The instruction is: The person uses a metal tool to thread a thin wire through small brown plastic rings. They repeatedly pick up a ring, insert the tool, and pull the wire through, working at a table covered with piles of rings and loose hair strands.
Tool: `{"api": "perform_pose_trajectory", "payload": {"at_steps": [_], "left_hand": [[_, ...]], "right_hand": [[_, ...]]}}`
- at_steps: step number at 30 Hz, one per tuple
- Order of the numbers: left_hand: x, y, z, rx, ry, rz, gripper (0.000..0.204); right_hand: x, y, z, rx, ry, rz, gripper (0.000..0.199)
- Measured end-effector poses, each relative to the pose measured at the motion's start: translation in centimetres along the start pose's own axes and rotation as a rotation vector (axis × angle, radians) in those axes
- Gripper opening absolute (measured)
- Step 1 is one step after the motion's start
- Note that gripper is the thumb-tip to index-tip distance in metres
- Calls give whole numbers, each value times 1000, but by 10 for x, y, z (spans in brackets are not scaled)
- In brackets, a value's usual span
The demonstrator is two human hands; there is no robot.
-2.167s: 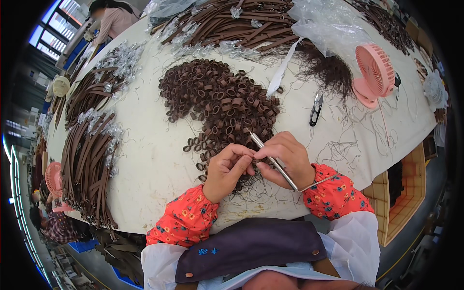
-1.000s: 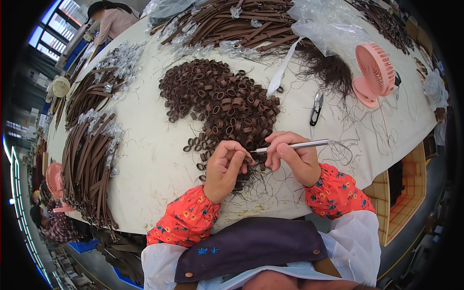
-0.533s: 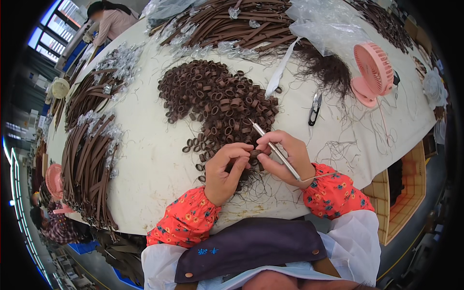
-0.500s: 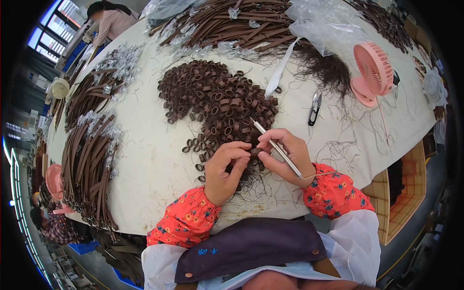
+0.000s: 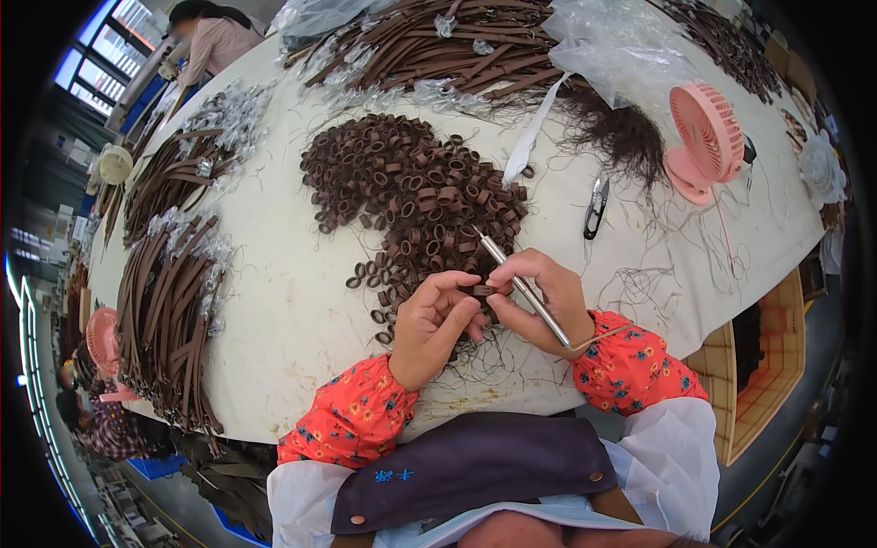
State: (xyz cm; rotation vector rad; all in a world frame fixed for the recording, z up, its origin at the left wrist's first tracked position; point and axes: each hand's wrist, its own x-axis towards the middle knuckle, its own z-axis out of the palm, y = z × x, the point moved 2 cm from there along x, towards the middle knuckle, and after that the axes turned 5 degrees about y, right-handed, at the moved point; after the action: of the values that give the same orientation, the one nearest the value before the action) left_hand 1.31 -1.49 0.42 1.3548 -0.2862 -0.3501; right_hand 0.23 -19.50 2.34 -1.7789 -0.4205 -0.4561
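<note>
Between my two hands is a small brown strap loop (image 5: 483, 290), seen edge-on. The thumb and forefinger of my right hand (image 5: 551, 297) pinch its right end. That same hand also holds a slim silver pen-shaped tool (image 5: 528, 290), its thin tip pointing up and left and a tan cord leaving its lower end. The bent fingers of my left hand (image 5: 431, 320) are closed at the loop's left end; their exact contact is partly hidden. Just beyond my fingers spreads a heap of similar brown loops (image 5: 429, 196), with loose dark threads (image 5: 480, 361) below.
Brown straps with clear wrapping lie in bundles at the left (image 5: 169, 315) and along the back (image 5: 438, 46). Black thread snips (image 5: 596, 208) and a pink fan (image 5: 703, 137) are at the right. A wooden bin (image 5: 772, 365) stands beside the table. Another person (image 5: 215, 41) works at far left.
The loop between my fingers has turned slightly and shows more of its side. My left thumb has shifted slightly away from it. The silver tool stays in my right hand.
</note>
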Motion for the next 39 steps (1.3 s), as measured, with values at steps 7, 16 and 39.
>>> {"api": "perform_pose_trajectory", "payload": {"at_steps": [7,16,39], "left_hand": [[0,0,3,-101,34,-112,21],[2,0,-6,20,163,-27,13],[3,2,-9,47,180,-17,15]], "right_hand": [[-3,6,2,447,-71,395,33],[-2,3,2,473,-76,449,26],[2,3,-13,422,-110,145,21]]}}
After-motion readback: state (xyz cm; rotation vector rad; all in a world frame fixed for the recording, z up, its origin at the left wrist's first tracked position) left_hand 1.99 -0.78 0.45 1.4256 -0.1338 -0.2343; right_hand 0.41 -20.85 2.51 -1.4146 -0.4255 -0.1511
